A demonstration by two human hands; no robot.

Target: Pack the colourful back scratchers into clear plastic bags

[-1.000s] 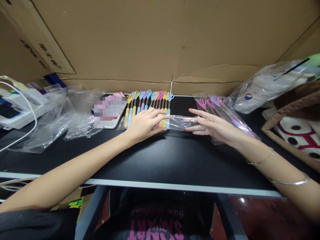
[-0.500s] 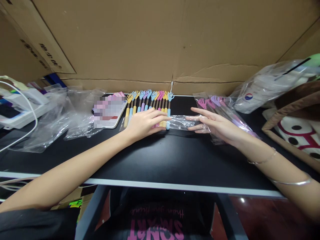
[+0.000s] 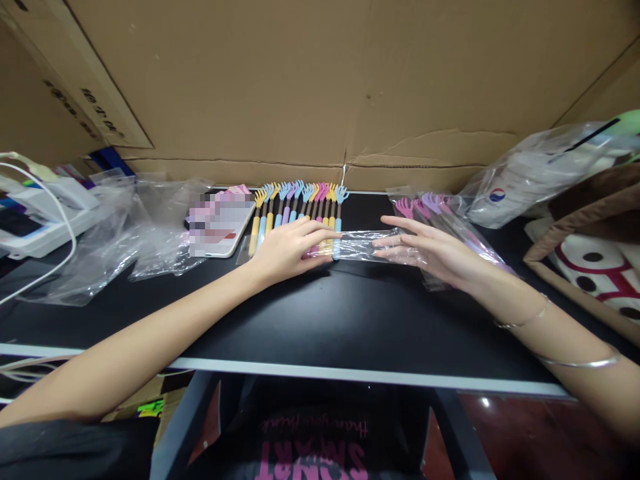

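Note:
A row of small hand-shaped back scratchers point(image 3: 285, 212) in yellow, blue, purple and pink lies side by side on the black table. My left hand point(image 3: 287, 250) rests palm down across their lower handles, fingers stretched out and hiding part of them. From beneath its fingertips a strip of clear plastic packaging point(image 3: 360, 245) runs rightward, lying over the rightmost handles. My right hand point(image 3: 435, 250) is spread at the strip's other end, fingertips at the film; whether they press on it I cannot tell. Behind that hand, more pink and purple back scratchers point(image 3: 434, 202) lie in a clear bag.
Left of the row is a phone point(image 3: 233, 230) with pink items on it, then crumpled clear bags point(image 3: 165, 227) and a white power strip point(image 3: 50, 213) with a cable. At right are a bagged cup point(image 3: 505, 190) and a brown-edged bag point(image 3: 550, 233). Cardboard point(image 3: 300, 87) walls the back.
The clear film now reaches further left, over the lower ends of the rightmost back scratchers. My right hand has shifted very slightly; my left hand stays on the row.

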